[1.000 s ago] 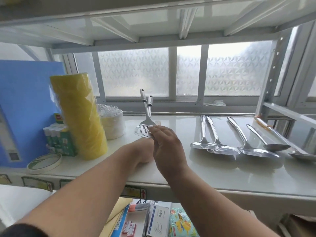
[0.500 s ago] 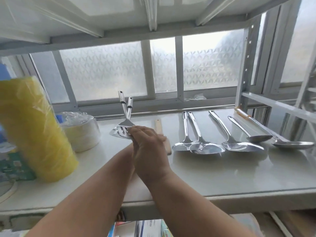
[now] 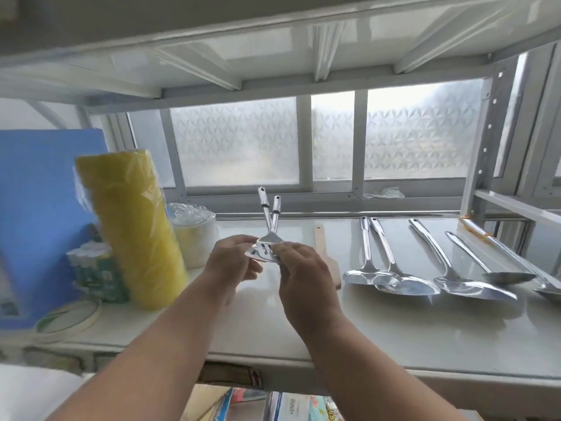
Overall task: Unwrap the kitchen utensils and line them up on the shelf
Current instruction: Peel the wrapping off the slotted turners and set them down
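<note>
Two steel slotted turners (image 3: pixel 269 226) are held together above the white shelf (image 3: pixel 394 329), handles pointing away toward the window. My left hand (image 3: pixel 233 259) pinches the left edge of their blades, and my right hand (image 3: pixel 299 268) grips the right edge. A wooden spatula (image 3: pixel 321 241) lies on the shelf just right of my right hand, partly hidden by it. Further right, several steel ladles and spoons (image 3: pixel 394 275) lie side by side with bowls toward me.
A tall yellow plastic-wrapped roll (image 3: pixel 130 226) stands at the left, with a white stack of wrapped cups (image 3: pixel 194 235) behind it. A blue board (image 3: pixel 42 208), a green box (image 3: pixel 97 271) and a tape ring (image 3: pixel 68 317) sit further left. Another shelf hangs close overhead.
My left hand has come into view from behind the right and taken the turners' left edge. The camera view swung back to the left.
</note>
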`<state>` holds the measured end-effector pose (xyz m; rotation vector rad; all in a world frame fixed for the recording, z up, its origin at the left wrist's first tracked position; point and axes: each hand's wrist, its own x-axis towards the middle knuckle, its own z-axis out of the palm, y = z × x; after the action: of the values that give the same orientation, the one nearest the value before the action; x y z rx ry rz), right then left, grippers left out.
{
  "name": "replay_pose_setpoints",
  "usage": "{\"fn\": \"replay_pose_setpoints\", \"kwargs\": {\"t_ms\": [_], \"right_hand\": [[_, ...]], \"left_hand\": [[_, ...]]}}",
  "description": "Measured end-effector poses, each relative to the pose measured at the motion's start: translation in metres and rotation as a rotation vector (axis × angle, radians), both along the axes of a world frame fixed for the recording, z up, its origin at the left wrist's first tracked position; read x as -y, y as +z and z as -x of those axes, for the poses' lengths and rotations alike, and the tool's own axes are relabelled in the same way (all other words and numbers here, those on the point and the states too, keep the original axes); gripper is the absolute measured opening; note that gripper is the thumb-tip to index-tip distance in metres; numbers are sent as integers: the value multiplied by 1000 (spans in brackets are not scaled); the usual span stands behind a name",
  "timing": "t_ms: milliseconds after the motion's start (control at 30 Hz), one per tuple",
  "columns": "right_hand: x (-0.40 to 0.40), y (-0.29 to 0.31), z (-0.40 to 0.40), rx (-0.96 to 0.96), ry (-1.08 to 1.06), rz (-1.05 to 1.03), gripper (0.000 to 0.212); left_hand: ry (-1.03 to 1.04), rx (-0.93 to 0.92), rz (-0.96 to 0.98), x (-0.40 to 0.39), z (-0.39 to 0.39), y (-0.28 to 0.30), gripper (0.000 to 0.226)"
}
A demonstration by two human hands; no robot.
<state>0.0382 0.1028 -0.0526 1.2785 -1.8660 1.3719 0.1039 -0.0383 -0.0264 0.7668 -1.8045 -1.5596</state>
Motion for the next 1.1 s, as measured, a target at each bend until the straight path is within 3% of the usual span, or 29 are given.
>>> {"fn": "replay_pose_setpoints", "kwargs": {"t_ms": [100,200,267,367,433,633,867,1100], "right_hand": [[10,-4,-1,-58,20,-101,18],[18,-8,-1,-42,63,-264,11],[20,-11,-1,-48,95,-336,4],[17,-11,-3,-39,63,-412,2],[13,-11,-5,-19,31,-411,17],[2,-8,-5,15,-30,-352,33],[-5,-6,-10,49,-96,-472,22],[0,-8,-8,69,-72,-400,17]], "left_hand": [[-141,-54,-261,3,-35,5,40],[-279,11,-245,-2,-65,-1,37],[-191,-72,-200,-4,-71,-13,23],[13,-185,-219,0,-70,-19,24],[113,-166,-190,1,-68,-19,24],[180,14,6,1,-65,-24,19],[250,351,719,-16,-59,-28,19],[210,609,831,-7,-54,-36,41]]}}
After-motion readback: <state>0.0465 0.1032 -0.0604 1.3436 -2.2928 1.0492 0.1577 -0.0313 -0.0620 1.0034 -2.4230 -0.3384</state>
